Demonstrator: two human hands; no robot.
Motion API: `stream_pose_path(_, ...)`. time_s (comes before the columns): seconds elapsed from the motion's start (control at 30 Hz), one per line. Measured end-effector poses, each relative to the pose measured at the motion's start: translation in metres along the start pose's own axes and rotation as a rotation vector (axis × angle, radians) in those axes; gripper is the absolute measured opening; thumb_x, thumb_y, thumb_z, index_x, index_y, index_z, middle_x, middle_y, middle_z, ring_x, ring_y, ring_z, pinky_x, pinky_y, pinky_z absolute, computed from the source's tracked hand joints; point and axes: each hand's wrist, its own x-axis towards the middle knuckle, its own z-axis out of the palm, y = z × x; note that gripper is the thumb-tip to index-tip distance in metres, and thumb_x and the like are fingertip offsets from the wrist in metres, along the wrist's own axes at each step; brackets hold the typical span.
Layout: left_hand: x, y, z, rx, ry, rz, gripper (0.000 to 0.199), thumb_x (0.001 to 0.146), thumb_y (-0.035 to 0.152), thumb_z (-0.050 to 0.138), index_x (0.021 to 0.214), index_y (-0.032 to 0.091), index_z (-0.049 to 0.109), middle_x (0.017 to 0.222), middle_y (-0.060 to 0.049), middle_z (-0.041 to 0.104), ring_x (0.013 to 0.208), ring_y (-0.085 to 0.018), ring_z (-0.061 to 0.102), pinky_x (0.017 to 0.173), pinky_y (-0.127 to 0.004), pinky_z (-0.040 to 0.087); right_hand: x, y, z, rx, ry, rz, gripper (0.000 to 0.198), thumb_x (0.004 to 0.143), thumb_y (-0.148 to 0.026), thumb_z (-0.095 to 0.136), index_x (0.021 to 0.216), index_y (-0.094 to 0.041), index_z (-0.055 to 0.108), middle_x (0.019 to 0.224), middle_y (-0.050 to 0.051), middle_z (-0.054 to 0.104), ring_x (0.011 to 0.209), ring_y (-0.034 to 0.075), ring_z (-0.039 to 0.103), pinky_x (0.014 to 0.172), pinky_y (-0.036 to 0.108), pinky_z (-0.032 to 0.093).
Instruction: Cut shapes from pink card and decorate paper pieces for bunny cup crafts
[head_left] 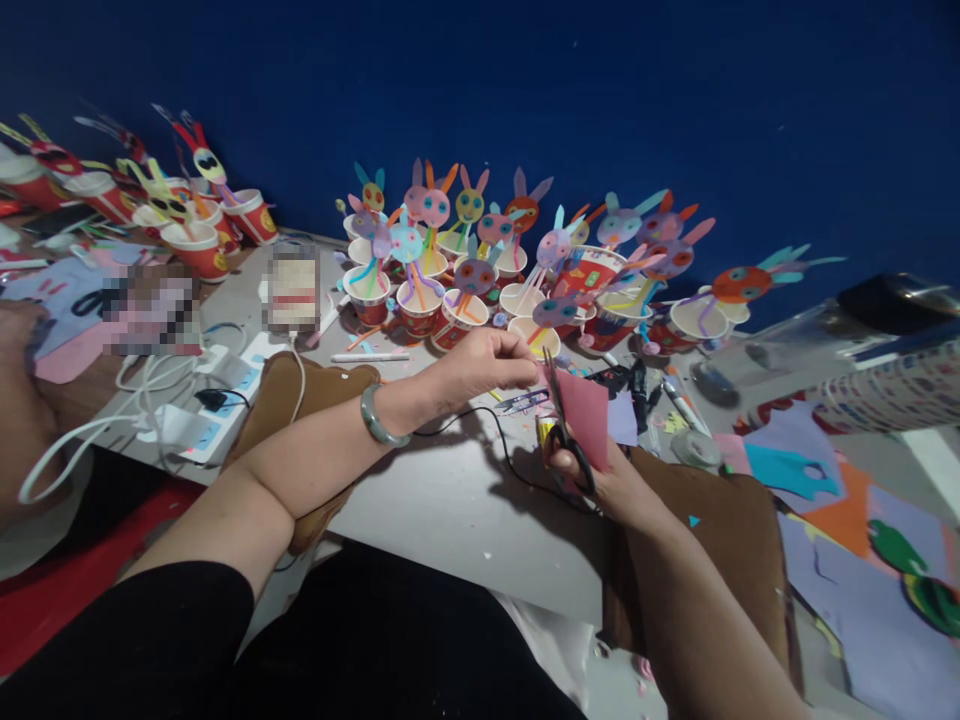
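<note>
No legible text — no brands, no numbers

one left hand (487,368) and one right hand (616,482) are seen. one pair of scissors (559,405), one pink sheet (589,408) and one bracelet (373,415) are counted, with two brown cushions (720,560), one power strip (241,375) and one blue triangle (694,520). more than a dozen rabbit-eared paper heads (470,203) are shown; the overlapping cups (367,298) cannot be counted exactly.

Place: craft workspace
Counter (442,510): rows of paper cups (459,325) bearing rabbit-like cutouts (474,276)
Supplies: coloured paper (892,640), scissors (555,387)
</note>
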Motion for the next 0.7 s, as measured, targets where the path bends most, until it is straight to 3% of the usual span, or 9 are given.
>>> stream_pose_path(0.4,0.004,-0.005,-0.004,-0.048,-0.015,0.022,0.012,0.069,0.011,0.066,0.062,0.013,0.057,0.059,0.002,0.057,0.058,-0.006,0.048,0.061,-0.024,0.038,-0.002,-0.017,0.002,0.15,0.036,0.081,0.059,0.074,-0.078,0.063,0.067,-0.02,0.05,0.06,-0.002,0.045,0.058,0.013,0.038,0.052,0.028,0.03)
stream_pose_path(0.57,0.003,-0.007,-0.004,-0.064,-0.013,0.03,0.015,0.07,0.019,0.071,0.063,0.013,0.058,0.06,0.002,0.055,0.058,-0.006,0.047,0.061,-0.024,0.037,-0.007,-0.021,0.005,0.427,-0.093,-0.034,0.067,0.065,-0.087,0.061,0.059,-0.023,0.045,0.055,0.0,0.046,0.052,0.014,0.04,0.051,0.03,0.033)
stream_pose_path(0.7,0.001,-0.008,-0.004,-0.032,-0.07,-0.012,0.018,0.07,0.024,0.072,0.064,0.013,0.059,0.061,0.002,0.055,0.06,-0.006,0.047,0.06,-0.023,0.035,-0.007,-0.017,0.007,0.657,-0.076,-0.141,0.067,0.068,-0.089,0.054,0.058,-0.024,0.045,0.051,0.0,0.047,0.045,0.014,0.04,0.047,0.031,0.036)
